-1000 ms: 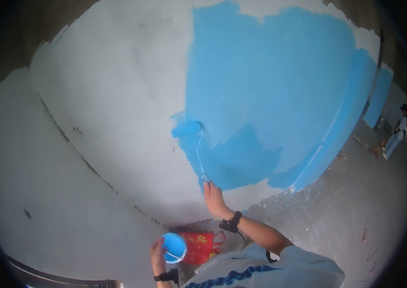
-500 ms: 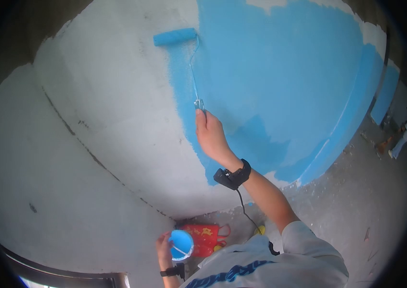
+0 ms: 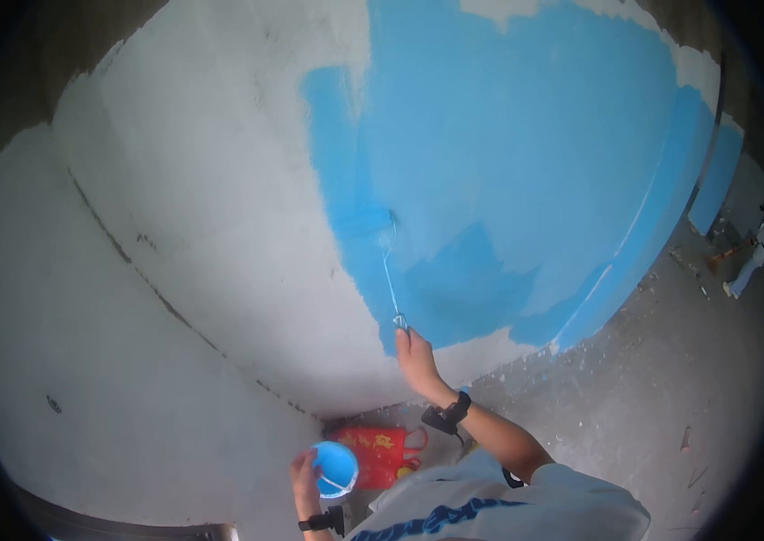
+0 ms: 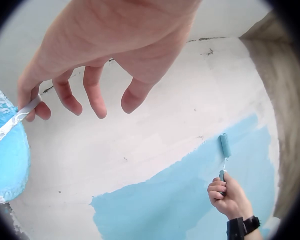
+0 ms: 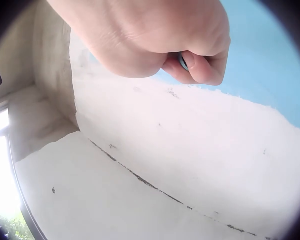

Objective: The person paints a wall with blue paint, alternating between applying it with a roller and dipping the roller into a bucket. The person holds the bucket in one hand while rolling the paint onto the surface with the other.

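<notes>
The right hand (image 3: 419,362) grips the handle of a paint roller (image 3: 369,219), whose blue sleeve lies against the painted part of the wall (image 3: 526,153). In the right wrist view, the fingers of the right hand (image 5: 160,37) are curled round the handle end (image 5: 183,62). Low in the head view, the left hand (image 3: 305,482) holds a bucket (image 3: 338,470) of blue paint. In the left wrist view, fingers of the left hand (image 4: 107,45) hook the bucket's white strap handle (image 4: 12,122) while its other fingers hang loosely bent.
A red bag (image 3: 373,455) with yellow print lies on the floor beyond the bucket. White unpainted wall (image 3: 220,180) spans the left, with a cracked corner line. Another person (image 3: 752,257) is at the far right. A window (image 5: 2,170) shows in the right wrist view.
The roller went up the wall, then came back down with the right hand, leaving a fresh blue strip left of the older paint. The left hand and bucket shifted only slightly.
</notes>
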